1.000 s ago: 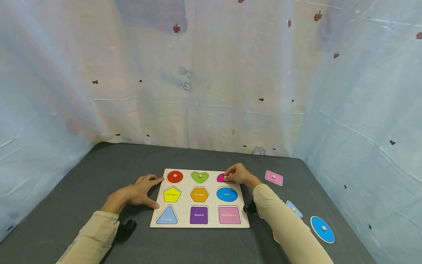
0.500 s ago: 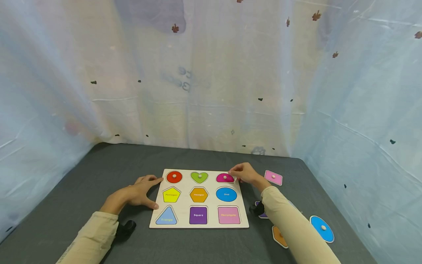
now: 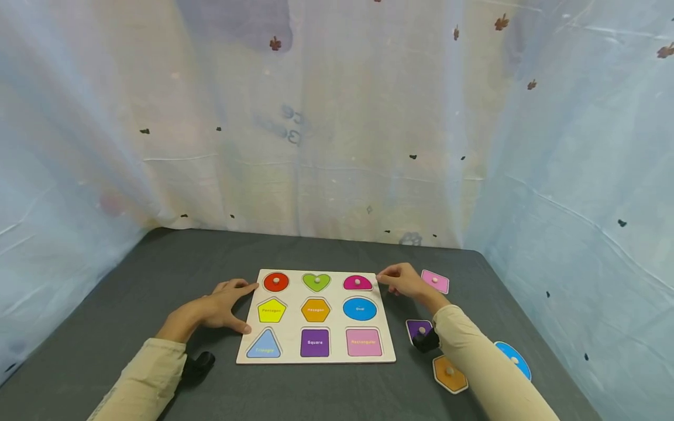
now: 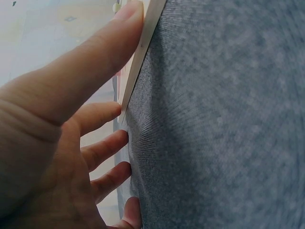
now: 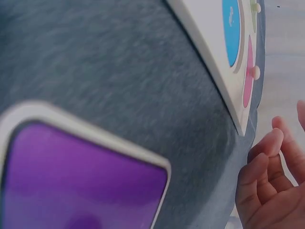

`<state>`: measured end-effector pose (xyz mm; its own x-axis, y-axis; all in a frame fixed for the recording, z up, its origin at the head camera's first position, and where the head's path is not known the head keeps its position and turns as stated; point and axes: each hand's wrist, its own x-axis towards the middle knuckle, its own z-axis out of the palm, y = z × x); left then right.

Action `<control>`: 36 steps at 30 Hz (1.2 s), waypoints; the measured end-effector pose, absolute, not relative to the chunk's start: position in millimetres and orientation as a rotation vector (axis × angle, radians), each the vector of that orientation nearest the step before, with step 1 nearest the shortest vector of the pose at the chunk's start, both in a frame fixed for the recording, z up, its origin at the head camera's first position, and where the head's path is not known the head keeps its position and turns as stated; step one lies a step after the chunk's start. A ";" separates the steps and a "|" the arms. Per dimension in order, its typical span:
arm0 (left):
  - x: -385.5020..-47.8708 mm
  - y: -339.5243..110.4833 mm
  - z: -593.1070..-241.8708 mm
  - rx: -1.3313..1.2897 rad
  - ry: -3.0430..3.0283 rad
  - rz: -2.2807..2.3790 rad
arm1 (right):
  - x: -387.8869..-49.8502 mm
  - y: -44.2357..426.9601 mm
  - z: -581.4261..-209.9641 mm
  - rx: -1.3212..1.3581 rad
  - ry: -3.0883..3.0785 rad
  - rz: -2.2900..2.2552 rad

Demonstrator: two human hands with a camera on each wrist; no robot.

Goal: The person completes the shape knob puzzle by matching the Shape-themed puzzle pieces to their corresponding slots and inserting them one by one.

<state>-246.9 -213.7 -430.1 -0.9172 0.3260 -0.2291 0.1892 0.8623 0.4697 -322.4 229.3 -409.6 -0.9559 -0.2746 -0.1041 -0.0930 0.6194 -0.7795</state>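
The white puzzle board (image 3: 337, 320) lies flat on the grey table. Its top row holds the red circle (image 3: 276, 282), green heart (image 3: 316, 282) and magenta semicircle (image 3: 357, 283), each with a knob; the two lower rows show printed shapes without knobs. My left hand (image 3: 218, 307) touches the board's left edge with thumb and forefinger spread, as the left wrist view also shows at the board edge (image 4: 138, 62). Beside the top right corner is my right hand (image 3: 405, 280), holding nothing, fingers loosely bent; the right wrist view shows this hand (image 5: 271, 176) off the corner.
Right of the board lie knobbed pieces: a pink rectangle (image 3: 435, 281), a purple square (image 3: 418, 328), an orange hexagon (image 3: 450, 375) and a blue oval (image 3: 513, 358), partly behind the right sleeve (image 3: 489, 362). Pale curtains (image 3: 326, 117) hang around the table (image 3: 284, 392).
My right hand has let go of the magenta semicircle and moved right, off the board. The purple square and orange hexagon have come into view. My left hand remains at the board's edge.
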 end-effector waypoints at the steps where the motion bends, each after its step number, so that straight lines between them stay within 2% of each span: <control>1: -246.8 -213.8 -429.9 0.387 2.733 0.646 | -321.4 231.3 -409.7 -0.310 2.627 -1.246; 36: -245.3 -213.3 -427.1 0.412 2.737 0.639 | -273.6 294.5 -408.3 -0.445 2.618 -1.135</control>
<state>-245.3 -213.3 -427.1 -0.9138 0.3403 -0.2219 0.2067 0.8597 0.4671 -273.6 294.5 -408.3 -0.9213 -0.3735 -0.1086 -0.1761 0.6495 -0.7397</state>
